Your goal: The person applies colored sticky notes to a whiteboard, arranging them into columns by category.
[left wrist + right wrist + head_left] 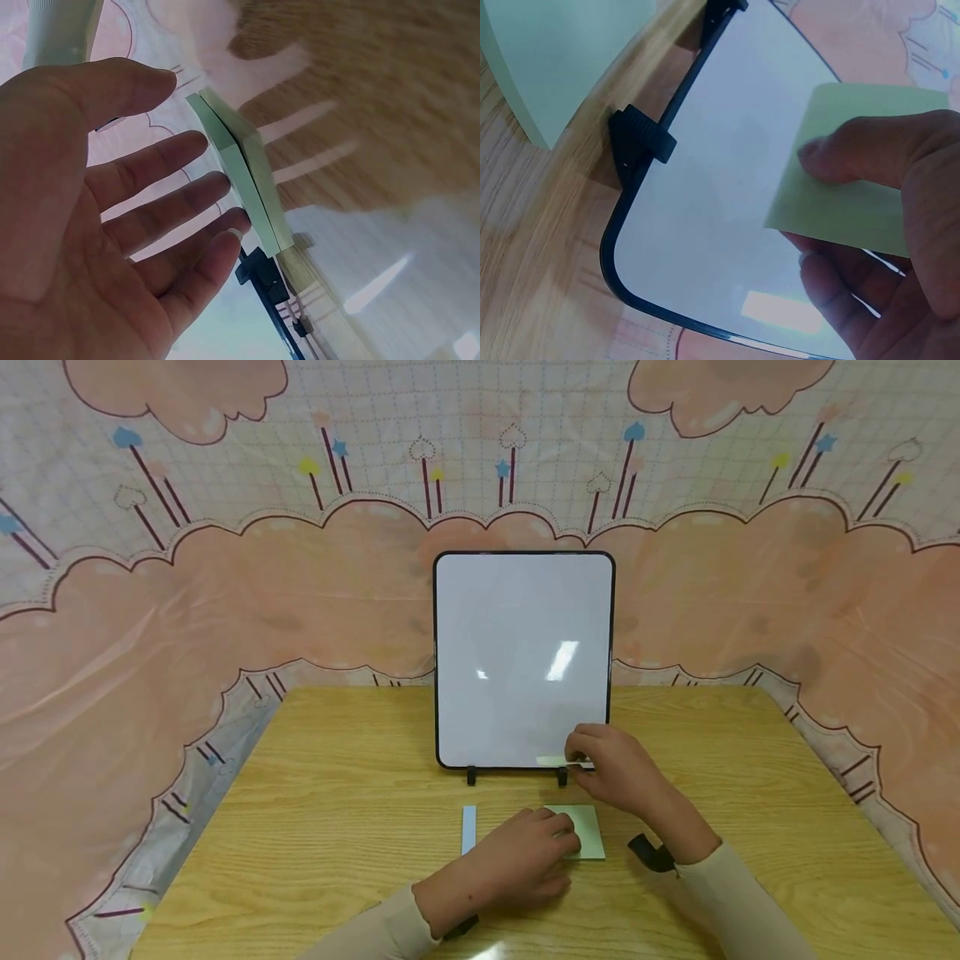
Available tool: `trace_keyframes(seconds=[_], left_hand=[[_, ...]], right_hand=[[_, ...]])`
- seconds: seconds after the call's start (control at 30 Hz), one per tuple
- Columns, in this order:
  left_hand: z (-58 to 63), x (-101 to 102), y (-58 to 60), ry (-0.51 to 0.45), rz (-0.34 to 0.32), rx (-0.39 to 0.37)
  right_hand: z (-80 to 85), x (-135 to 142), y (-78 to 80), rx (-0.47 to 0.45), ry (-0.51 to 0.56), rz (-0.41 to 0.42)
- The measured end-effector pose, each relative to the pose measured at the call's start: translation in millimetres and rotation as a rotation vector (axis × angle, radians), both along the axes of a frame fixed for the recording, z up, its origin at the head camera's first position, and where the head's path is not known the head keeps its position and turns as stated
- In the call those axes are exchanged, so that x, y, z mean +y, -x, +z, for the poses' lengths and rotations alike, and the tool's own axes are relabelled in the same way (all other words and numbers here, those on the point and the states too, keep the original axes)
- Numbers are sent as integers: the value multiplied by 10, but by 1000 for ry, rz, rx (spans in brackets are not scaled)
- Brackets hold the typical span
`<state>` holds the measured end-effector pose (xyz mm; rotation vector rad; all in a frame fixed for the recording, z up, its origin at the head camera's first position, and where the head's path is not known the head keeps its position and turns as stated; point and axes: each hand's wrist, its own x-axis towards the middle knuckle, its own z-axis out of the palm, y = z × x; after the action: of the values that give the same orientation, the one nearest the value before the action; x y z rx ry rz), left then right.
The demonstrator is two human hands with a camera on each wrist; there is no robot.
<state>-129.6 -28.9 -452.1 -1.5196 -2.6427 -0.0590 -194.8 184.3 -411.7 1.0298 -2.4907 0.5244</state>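
Observation:
My right hand (621,770) pinches a pale green sticky note (817,210) between thumb and fingers. It holds the note in front of the lower right part of a white board (517,643) with a black frame. On the table, my left hand (521,857) is at a green sticky note pad (591,832), covering its left part in the head view. From the left wrist view, the relaxed fingertips (196,141) reach the edge of the pad, with the thumb held apart.
The board stands upright on two black feet (471,775) near the back of the wooden table (337,793). A light blue strip (469,827) lies left of the pad, partly hidden by my left forearm. A patterned cloth (337,593) hangs behind.

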Motion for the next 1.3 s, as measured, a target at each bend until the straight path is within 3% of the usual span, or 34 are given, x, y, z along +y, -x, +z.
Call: trace_keyframes(seconds=[0.37,0.8,1.3], left_hand=[[11,4,-6,-3,6,-7],[3,7,-12,3,14,2],[-11,4,-15,-6,11,-25]], right_hand=[[26,-30,-1,103,42,-60],[6,-67,84,238,102,-43],[76,-117,145,307,192,-54]])
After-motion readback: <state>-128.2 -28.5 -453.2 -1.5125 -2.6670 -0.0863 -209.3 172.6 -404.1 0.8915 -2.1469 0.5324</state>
